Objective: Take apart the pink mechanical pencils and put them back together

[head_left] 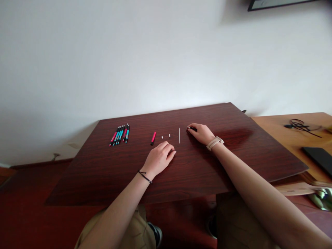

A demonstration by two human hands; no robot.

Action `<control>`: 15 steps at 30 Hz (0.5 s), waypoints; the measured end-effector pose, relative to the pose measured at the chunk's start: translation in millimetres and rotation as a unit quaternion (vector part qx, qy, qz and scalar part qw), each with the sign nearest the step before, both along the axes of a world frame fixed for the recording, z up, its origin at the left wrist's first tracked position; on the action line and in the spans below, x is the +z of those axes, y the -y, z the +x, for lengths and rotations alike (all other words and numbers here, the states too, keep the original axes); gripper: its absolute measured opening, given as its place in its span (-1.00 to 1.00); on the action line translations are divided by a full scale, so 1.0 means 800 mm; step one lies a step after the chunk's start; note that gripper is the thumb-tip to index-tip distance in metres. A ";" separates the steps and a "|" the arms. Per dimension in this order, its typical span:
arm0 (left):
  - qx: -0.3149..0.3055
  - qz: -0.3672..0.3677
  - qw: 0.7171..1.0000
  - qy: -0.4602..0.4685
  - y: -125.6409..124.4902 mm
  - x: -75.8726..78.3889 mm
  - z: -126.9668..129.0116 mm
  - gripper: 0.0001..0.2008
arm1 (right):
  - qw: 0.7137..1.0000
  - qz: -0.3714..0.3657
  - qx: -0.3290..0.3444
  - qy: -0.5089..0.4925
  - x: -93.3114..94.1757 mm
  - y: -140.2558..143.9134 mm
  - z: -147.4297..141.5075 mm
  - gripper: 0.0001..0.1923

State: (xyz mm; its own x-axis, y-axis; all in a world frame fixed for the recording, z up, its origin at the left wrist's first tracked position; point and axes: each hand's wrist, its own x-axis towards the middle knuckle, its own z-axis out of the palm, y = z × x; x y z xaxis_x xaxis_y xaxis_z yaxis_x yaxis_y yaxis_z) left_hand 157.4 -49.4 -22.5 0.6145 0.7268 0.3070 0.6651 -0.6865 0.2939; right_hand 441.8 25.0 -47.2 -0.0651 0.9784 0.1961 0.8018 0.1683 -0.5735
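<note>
No legible markings on pens (pixel 119 134) at 10 o'clock | left hand (pixel 158 158) loosely curled, holding nothing, resting palm-down on table (pixel 103 173) | right hand (pixel 201 133) pinching small dark part (pixel 190 128) at 1 o'clock.

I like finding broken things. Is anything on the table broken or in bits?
Maybe. A pink pen piece, two tiny white bits and a thin white rod lie apart in a row, unlike the whole pens bundled farther left.

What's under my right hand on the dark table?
A thin dark piece pokes out at the fingertips of the right hand, lying on the table. The hand hides the rest of it, so I cannot tell what it is.
</note>
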 end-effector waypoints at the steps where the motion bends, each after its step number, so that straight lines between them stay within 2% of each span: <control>1: 0.000 0.000 1.000 0.000 0.000 0.000 0.000 -0.86 | 1.000 -0.003 -0.012 -0.008 0.001 0.000 0.002 -0.75; 5: -0.002 0.002 1.000 0.004 -0.001 -0.001 -0.001 -0.87 | 0.998 -0.005 -0.045 -0.032 0.005 -0.001 0.013 -0.77; 7: -0.003 0.004 1.000 0.003 -0.001 -0.001 -0.001 -0.87 | 0.999 -0.002 -0.014 -0.031 0.009 0.001 0.018 -0.74; 11: -0.004 0.006 1.000 -0.002 -0.001 -0.001 0.000 -0.86 | 0.996 -0.010 0.094 -0.003 0.014 0.006 0.016 -0.59; 15: -0.005 0.006 1.000 -0.002 -0.001 -0.001 0.000 -0.87 | 0.993 -0.002 0.121 0.014 0.013 0.007 0.008 -0.64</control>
State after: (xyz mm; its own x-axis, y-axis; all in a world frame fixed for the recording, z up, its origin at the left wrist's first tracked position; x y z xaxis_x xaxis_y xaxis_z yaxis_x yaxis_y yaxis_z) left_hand 157.6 -48.6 -23.4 0.6229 0.7169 0.3132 0.6599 -0.6965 0.2817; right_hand 448.1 19.7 -36.8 -0.3029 0.9345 0.1870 0.7540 0.3550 -0.5527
